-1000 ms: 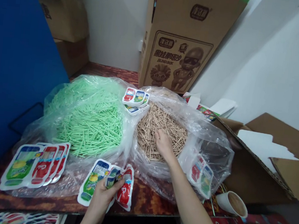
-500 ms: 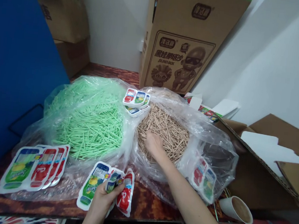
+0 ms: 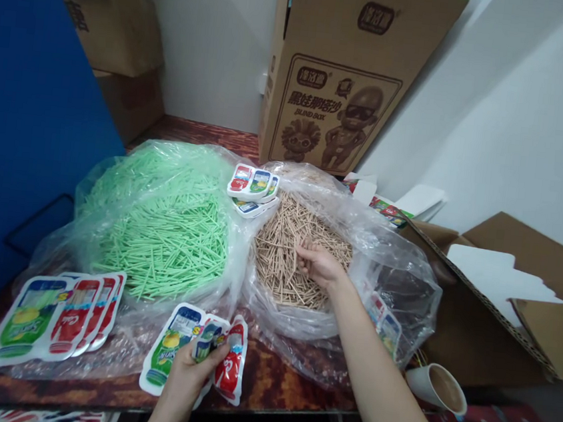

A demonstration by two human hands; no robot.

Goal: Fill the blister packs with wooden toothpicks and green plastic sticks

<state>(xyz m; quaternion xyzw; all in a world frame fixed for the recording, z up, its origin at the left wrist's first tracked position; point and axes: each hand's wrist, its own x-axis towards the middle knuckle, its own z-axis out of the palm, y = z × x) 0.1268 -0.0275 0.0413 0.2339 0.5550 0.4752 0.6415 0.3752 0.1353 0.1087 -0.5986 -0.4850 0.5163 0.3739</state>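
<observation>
At the table's front edge, my left hand (image 3: 190, 369) is closed around a few printed packets shaped like paired drink bottles, a green Sprite packet (image 3: 166, 353) and a red Cola packet (image 3: 231, 367) showing on either side of it. My right hand (image 3: 320, 265) is over the open plastic bag of thin brown sticks (image 3: 276, 264), its fingers curled and pinched at the pile; some sticks seem to be between the fingertips, though these are too small to see clearly. Left of that bag lies another bag, heaped with thin green sticks (image 3: 172, 246).
Several more packets (image 3: 33, 319) lie fanned at front left, and a small stack (image 3: 250, 184) rests between the bags. A tall carton (image 3: 336, 76) stands behind. At right are an open cardboard box (image 3: 469, 338) and a paper cup (image 3: 437, 387). A blue panel (image 3: 31, 144) borders the left.
My right hand has moved right across the brown sticks, from the bag's left side, and its fingers now show above the pile. My left hand still holds the packets. The view has shifted slightly.
</observation>
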